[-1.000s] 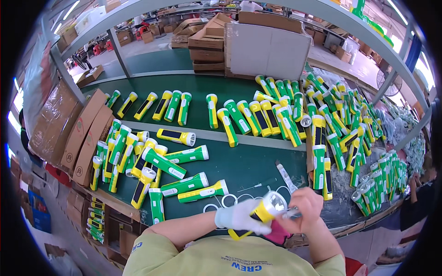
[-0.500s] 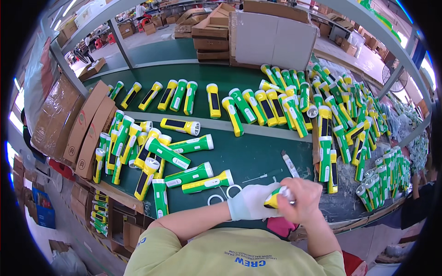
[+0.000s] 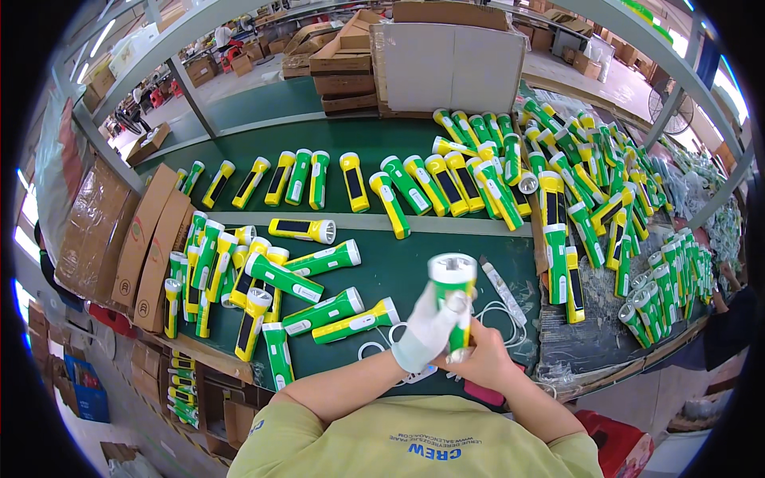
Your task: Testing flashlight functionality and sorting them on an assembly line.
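Note:
My left hand (image 3: 425, 333), in a white glove, grips the body of a green and white flashlight (image 3: 454, 296) held upright, lens end up, just in front of my chest. My bare right hand (image 3: 483, 358) cups the flashlight's lower end from the right. Both hands hover over the near edge of the green work table (image 3: 402, 267). A white cable (image 3: 494, 315) lies coiled on the table under and beside the hands, and a pink object (image 3: 488, 394) sits just below my right hand.
Several green and yellow flashlights lie scattered at left (image 3: 263, 279), in a row along the back (image 3: 414, 183) and heaped at right (image 3: 590, 199). Flat cardboard (image 3: 147, 239) leans at the left edge. Cardboard boxes (image 3: 446, 64) stand behind. A white tube (image 3: 504, 291) lies near the hands.
The flashlight has been turned from lying sideways in my hands to standing upright with its lens up. My hands have risen slightly off the table.

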Demonstrator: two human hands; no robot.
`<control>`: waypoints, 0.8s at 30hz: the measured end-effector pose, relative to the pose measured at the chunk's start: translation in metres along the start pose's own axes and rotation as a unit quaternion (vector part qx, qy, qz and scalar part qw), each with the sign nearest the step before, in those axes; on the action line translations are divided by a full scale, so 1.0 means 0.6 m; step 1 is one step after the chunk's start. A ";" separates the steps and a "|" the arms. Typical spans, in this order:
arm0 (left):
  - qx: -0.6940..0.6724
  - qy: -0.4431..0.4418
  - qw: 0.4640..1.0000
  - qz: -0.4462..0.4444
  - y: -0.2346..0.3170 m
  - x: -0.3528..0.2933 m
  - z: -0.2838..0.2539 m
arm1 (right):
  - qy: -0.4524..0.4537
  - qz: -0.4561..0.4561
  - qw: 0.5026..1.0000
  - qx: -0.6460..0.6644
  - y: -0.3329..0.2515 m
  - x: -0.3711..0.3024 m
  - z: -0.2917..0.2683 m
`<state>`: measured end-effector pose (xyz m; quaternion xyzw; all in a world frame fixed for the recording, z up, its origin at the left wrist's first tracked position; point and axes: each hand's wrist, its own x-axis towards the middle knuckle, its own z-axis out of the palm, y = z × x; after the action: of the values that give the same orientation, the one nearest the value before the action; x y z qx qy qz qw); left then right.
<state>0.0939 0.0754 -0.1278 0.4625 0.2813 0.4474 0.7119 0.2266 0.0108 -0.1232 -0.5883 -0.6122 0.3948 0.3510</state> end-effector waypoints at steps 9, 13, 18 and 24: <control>0.111 -0.106 0.988 -0.029 0.027 0.014 -0.020 | 0.298 -0.030 0.951 -0.074 0.053 0.044 -0.253; 0.184 -0.082 0.979 -0.025 0.014 0.067 -0.044 | 0.345 0.130 0.882 -0.292 0.152 0.072 -0.364; 0.383 -0.040 0.923 0.017 0.047 0.186 -0.139 | 0.427 0.192 0.797 -0.382 0.239 0.068 -0.453; 0.653 0.194 0.732 -0.027 0.048 0.331 -0.284 | 0.414 0.064 0.846 -0.331 0.263 0.043 -0.371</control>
<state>0.0317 0.3277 -0.1696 0.7088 0.6484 0.2145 0.1767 0.4942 0.0519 -0.1671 -0.8160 -0.4659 -0.0898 0.3301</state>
